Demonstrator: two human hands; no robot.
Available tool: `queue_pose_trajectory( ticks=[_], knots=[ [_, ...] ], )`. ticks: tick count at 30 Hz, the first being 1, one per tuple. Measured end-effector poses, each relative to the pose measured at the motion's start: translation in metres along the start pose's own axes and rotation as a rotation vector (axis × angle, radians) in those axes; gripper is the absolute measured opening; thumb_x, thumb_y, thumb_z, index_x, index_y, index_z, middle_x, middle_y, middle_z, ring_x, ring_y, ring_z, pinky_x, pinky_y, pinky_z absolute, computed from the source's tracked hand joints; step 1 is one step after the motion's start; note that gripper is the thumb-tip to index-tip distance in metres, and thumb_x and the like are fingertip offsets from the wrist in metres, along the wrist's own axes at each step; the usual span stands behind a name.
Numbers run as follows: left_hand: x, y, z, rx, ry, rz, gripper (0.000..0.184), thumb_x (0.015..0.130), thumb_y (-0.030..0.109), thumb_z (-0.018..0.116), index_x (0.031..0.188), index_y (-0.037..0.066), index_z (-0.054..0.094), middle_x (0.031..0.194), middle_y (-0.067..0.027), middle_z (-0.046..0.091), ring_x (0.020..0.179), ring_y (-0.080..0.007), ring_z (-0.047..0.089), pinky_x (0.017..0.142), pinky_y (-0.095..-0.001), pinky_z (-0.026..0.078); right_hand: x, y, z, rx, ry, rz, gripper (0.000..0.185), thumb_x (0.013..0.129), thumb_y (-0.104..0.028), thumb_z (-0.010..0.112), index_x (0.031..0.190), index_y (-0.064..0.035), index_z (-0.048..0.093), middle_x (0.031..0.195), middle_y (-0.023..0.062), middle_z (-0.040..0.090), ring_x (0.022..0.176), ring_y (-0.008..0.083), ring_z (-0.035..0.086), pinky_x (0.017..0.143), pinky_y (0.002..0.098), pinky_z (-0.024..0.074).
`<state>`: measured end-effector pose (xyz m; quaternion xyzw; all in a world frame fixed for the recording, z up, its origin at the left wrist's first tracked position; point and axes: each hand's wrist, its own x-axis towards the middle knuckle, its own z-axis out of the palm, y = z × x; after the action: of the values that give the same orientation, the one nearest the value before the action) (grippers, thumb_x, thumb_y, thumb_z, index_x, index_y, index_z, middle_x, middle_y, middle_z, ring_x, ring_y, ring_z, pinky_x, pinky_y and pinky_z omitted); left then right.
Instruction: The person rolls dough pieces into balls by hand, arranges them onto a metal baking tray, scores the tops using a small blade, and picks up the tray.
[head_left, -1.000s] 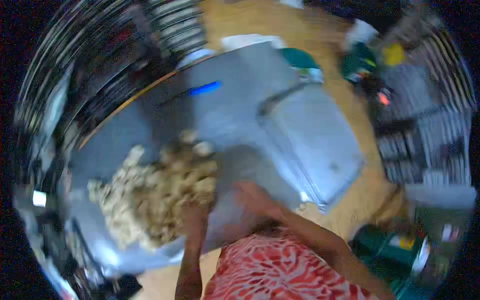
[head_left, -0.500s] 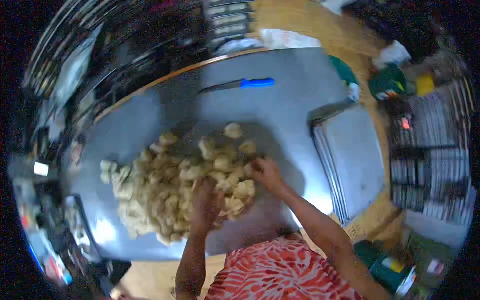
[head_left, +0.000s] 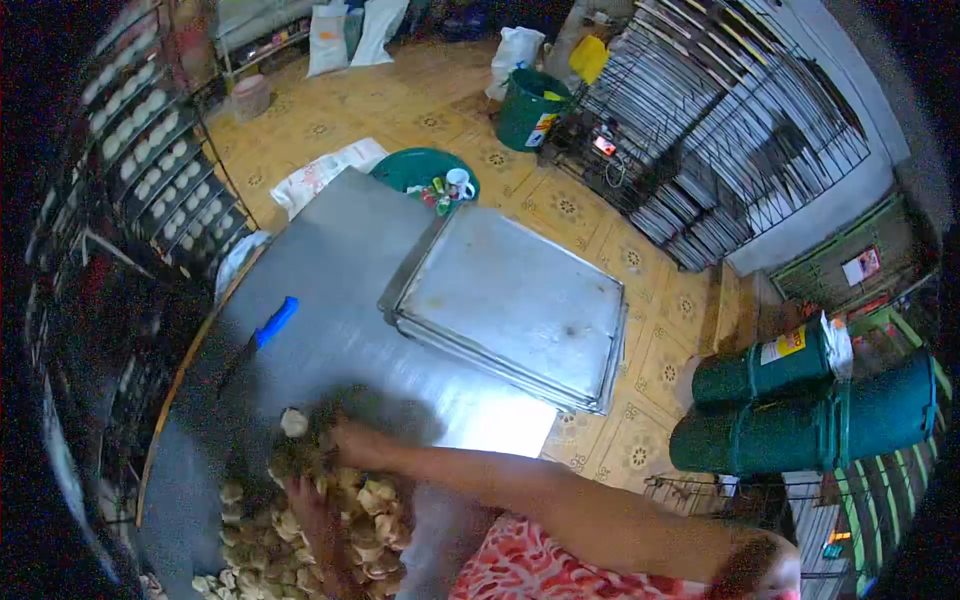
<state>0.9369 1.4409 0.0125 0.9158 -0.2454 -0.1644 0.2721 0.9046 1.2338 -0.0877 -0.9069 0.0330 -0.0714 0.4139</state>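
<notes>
A heap of pale dough pieces (head_left: 375,497) lies on the grey metal table at the bottom left of the view. My left hand (head_left: 314,502) rests over the heap, its fingers apart and touching the pieces. Beside it, at the far edge of the heap, my right hand (head_left: 350,443) reaches in from the right; its fingertips are lost in shadow among the dough. A single round dough piece (head_left: 293,422) sits just beyond my hands. Farther off lies a knife with a blue handle (head_left: 277,322), its dark blade pointing toward the heap.
Stacked metal trays (head_left: 520,300) occupy the table's right side. A green tub (head_left: 425,170) with small items stands behind the table. Racks of dough balls (head_left: 160,150) rise at the left. Green bins (head_left: 750,435) stand on the tiled floor at right, near more stacked trays.
The view has swung to the right, so the heap and knife appear lower and farther left. My hands are now closer together at the heap's far part.
</notes>
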Motion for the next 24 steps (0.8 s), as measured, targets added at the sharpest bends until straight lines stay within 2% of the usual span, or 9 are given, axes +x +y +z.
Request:
queue_pose_trajectory(
  ticks=[4, 8, 11, 13, 14, 16, 19, 22, 24],
  knots=[
    [-0.099, 0.095, 0.017, 0.025, 0.297, 0.178, 0.035, 0.103, 0.010, 0.057, 0.136, -0.002, 0.053, 0.146, -0.0182, 0.047, 0.126, -0.0359, 0.054, 0.103, -0.0434, 0.048, -0.063, -0.022, -0.102, 0.113, 0.063, 0.060, 0.045, 0.085, -0.013, 0.065, 0.130, -0.0098, 0.067, 0.115, 0.0238, 0.061, 0.099, 0.0408, 0.065, 0.089, 0.0511, 0.0541],
    [-0.187, 0.075, 0.128, -0.187, 0.234, -0.167, 0.028, 0.104, 0.017, 0.056, 0.125, 0.001, 0.063, 0.140, -0.0235, 0.055, 0.130, -0.0410, 0.052, 0.113, -0.0544, 0.039, -0.168, 0.002, -0.203, 0.294, 0.011, 0.235, 0.032, 0.097, -0.016, 0.057, 0.128, -0.0119, 0.065, 0.110, 0.0185, 0.059, 0.108, 0.0376, 0.059, 0.093, 0.0484, 0.0502],
    [-0.224, 0.129, 0.103, -0.180, 0.074, 0.234, 0.060, 0.097, 0.039, 0.066, 0.144, 0.004, 0.052, 0.139, -0.0214, 0.054, 0.118, -0.0307, 0.060, 0.116, -0.0516, 0.037, -0.239, 0.046, -0.244, 0.039, -0.011, 0.214, 0.030, 0.102, -0.026, 0.053, 0.125, -0.0121, 0.065, 0.110, 0.0185, 0.059, 0.111, 0.0363, 0.056, 0.096, 0.0501, 0.0487],
    [-0.230, 0.177, 0.120, -0.056, 0.073, 0.152, 0.050, 0.099, 0.034, 0.063, 0.137, 0.003, 0.056, 0.138, -0.0227, 0.056, 0.121, -0.0352, 0.058, 0.114, -0.0544, 0.037, -0.264, 0.036, -0.281, -0.082, -0.072, 0.161, 0.032, 0.102, -0.033, 0.051, 0.124, -0.0131, 0.065, 0.114, 0.0178, 0.059, 0.116, 0.0372, 0.054, 0.101, 0.0542, 0.0455],
    [-0.232, 0.203, 0.130, 0.058, 0.072, 0.062, 0.040, 0.100, 0.029, 0.060, 0.131, 0.003, 0.061, 0.136, -0.0240, 0.058, 0.123, -0.0396, 0.056, 0.112, -0.0572, 0.036, -0.279, 0.065, -0.253, -0.320, -0.033, -0.021, 0.034, 0.101, -0.038, 0.054, 0.122, -0.0124, 0.064, 0.117, 0.0158, 0.058, 0.118, 0.0394, 0.053, 0.100, 0.0574, 0.0449],
    [-0.240, 0.160, 0.200, 0.309, 0.427, 0.244, 0.035, 0.099, 0.027, 0.060, 0.123, 0.002, 0.066, 0.133, -0.0234, 0.061, 0.124, -0.0435, 0.055, 0.105, -0.0595, 0.038, -0.297, 0.078, -0.237, -0.423, -0.062, -0.056, 0.034, 0.100, -0.037, 0.056, 0.122, -0.0140, 0.064, 0.123, 0.0157, 0.059, 0.122, 0.0391, 0.053, 0.103, 0.0587, 0.0430],
    [-0.199, 0.130, 0.223, 0.375, 0.276, 0.073, 0.037, 0.097, 0.026, 0.061, 0.126, 0.003, 0.065, 0.131, -0.0240, 0.061, 0.127, -0.0429, 0.054, 0.107, -0.0577, 0.038, -0.268, 0.075, -0.250, -0.494, -0.092, -0.122, 0.035, 0.095, -0.036, 0.061, 0.122, -0.0145, 0.066, 0.130, 0.0157, 0.060, 0.129, 0.0398, 0.051, 0.105, 0.0611, 0.0416],
    [-0.139, 0.151, 0.208, 0.467, 0.343, 0.103, 0.035, 0.101, 0.028, 0.056, 0.122, 0.002, 0.067, 0.129, -0.0227, 0.062, 0.123, -0.0437, 0.054, 0.110, -0.0555, 0.036, -0.220, 0.075, -0.199, -0.628, 0.145, -0.216, 0.034, 0.090, -0.037, 0.064, 0.117, -0.0157, 0.069, 0.128, 0.0149, 0.061, 0.124, 0.0377, 0.054, 0.100, 0.0597, 0.0438],
    [-0.106, 0.196, 0.200, 0.439, 0.359, -0.241, 0.038, 0.103, 0.029, 0.054, 0.128, 0.003, 0.064, 0.130, -0.0224, 0.062, 0.124, -0.0434, 0.054, 0.109, -0.0579, 0.037, -0.201, 0.082, -0.154, -0.555, 0.294, -0.045, 0.037, 0.082, -0.039, 0.069, 0.109, -0.0131, 0.070, 0.124, 0.0133, 0.061, 0.117, 0.0347, 0.056, 0.093, 0.0564, 0.0456]
  ],
)
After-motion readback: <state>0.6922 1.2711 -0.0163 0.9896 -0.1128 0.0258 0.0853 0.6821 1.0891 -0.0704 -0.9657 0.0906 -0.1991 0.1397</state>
